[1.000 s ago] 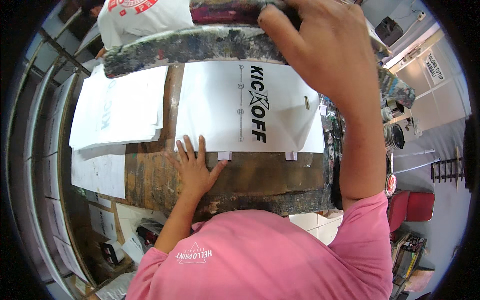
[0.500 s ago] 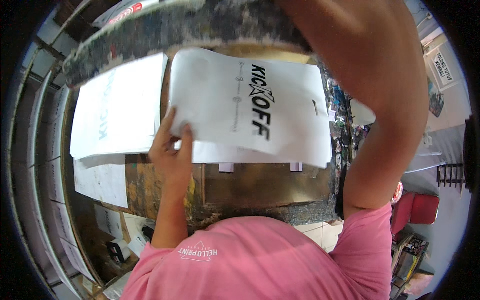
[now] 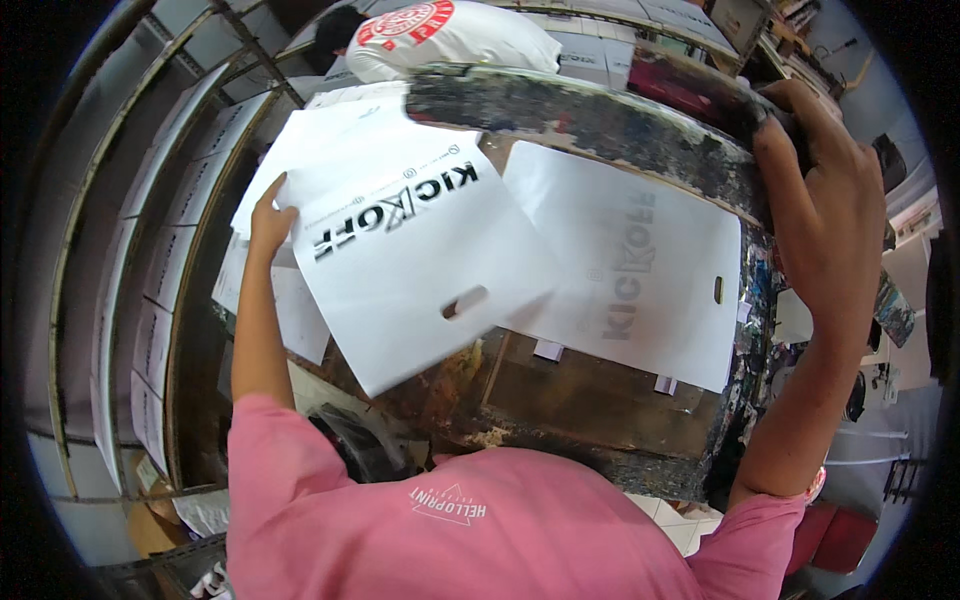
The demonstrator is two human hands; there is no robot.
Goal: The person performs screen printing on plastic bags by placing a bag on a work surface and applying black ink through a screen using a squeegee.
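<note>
My left hand (image 3: 268, 218) pinches the far-left edge of a white flat bag (image 3: 400, 290) with bold black print and a slot handle cut in it. The bag is tilted in the air; its lower right part overlaps another white bag (image 3: 670, 270) lying on the printing board. That one shows faint grey print through its surface and has a slot near its right edge. My right hand (image 3: 825, 150) is wrapped round the right end of a dark, paint-crusted screen frame (image 3: 590, 125), raised over the far side of the board.
Under the held bag lies a stack of white bags (image 3: 345, 130). Metal racks (image 3: 165, 260) holding printed sheets stand at the left. A co-worker in a white shirt (image 3: 460, 40) bends beyond the frame. Small pale tabs (image 3: 548, 350) stick out along the board's near side. A red chair (image 3: 835, 540) stands at right.
My left hand has carried the printed bag leftward off the board and turned it, uncovering the bag beneath. The view has shifted, bringing my right hand and the co-worker into sight.
</note>
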